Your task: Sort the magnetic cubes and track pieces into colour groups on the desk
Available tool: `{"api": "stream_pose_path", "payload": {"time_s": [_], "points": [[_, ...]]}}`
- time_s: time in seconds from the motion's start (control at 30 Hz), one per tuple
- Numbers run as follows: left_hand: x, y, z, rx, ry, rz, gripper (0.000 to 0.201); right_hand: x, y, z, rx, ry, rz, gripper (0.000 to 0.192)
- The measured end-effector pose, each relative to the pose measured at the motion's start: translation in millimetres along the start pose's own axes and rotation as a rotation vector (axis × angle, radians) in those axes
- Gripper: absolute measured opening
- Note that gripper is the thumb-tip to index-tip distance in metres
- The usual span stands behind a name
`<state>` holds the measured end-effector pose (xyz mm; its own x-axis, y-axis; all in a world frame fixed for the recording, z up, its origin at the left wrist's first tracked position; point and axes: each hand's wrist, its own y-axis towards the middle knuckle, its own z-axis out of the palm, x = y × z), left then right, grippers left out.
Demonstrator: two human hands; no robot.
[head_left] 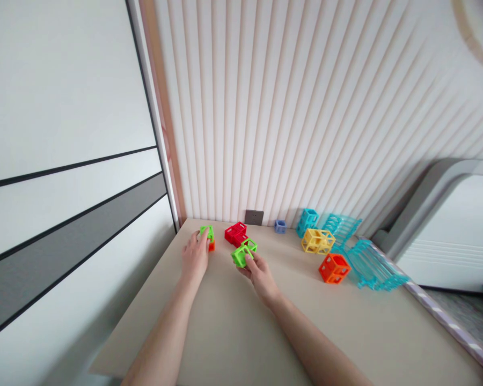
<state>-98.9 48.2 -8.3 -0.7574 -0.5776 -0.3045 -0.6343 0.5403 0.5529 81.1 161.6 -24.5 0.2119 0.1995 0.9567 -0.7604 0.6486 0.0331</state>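
Note:
At the left of the table, my left hand (196, 251) has its fingers closed round a small green open-frame block (206, 232), with an orange block (211, 246) directly below it. My right hand (261, 276) grips a bright green frame block piece (241, 255) between thumb and fingers, tilted above the tabletop. Behind that piece shows another green frame (250, 245); whether the two are joined I cannot tell. Just beyond it lies a red block piece (236, 234), apart from my fingers.
On the right stand a yellow block piece (318, 241), an orange one (334, 268) and a blue one (307, 222). Clear teal plastic racks (374, 266) lie near the table's (233, 332) right edge. A small purple block (280, 226) sits by the ribbed wall, near a dark socket (254, 217).

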Motion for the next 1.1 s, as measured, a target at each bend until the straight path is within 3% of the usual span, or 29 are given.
{"api": "stream_pose_path", "payload": {"time_s": [0.13,0.17,0.3,0.37,0.53,0.7,0.8,0.97,1.1], "points": [[-25.2,-7.3,-11.1,-0.154,-0.235,0.153,0.041,11.8,-11.2,-27.5,0.020,0.111,0.017,0.061],[-34.3,-11.6,-12.5,-0.117,-0.334,0.233,0.043,13.4,-12.4,-30.1,0.013,0.104,-0.008,0.063],[-66.2,-30.7,-7.1,0.236,-0.622,0.492,0.062,13.7,-9.3,-29.6,0.021,0.074,-0.090,0.067],[-72.5,-36.5,-1.2,0.303,-0.696,0.491,0.068,12.4,-6.2,-28.9,0.033,0.037,-0.105,0.068],[-67.7,-38.1,10.2,0.273,-0.727,0.408,0.059,11.0,-2.6,-32.7,0.097,-0.187,-0.155,0.067],[-68.5,-24.3,27.5,0.123,-0.715,0.274,0.057,12.2,9.6,-31.1,-0.279,-0.762,-0.418,0.038],[-72.2,-11.6,43.2,0.077,-0.723,0.211,0.055,10.6,22.8,-30.2,-0.294,-1.012,-0.510,0.039],[-72.7,-2.4,58.0,0.157,-0.690,0.149,0.050,5.9,33.7,-30.3,-0.127,-1.194,-0.384,0.054],[-71.4,-2.8,56.8,0.169,-0.694,0.185,0.049,5.0,31.1,-32.9,-0.202,-1.187,-0.324,0.051]]}}
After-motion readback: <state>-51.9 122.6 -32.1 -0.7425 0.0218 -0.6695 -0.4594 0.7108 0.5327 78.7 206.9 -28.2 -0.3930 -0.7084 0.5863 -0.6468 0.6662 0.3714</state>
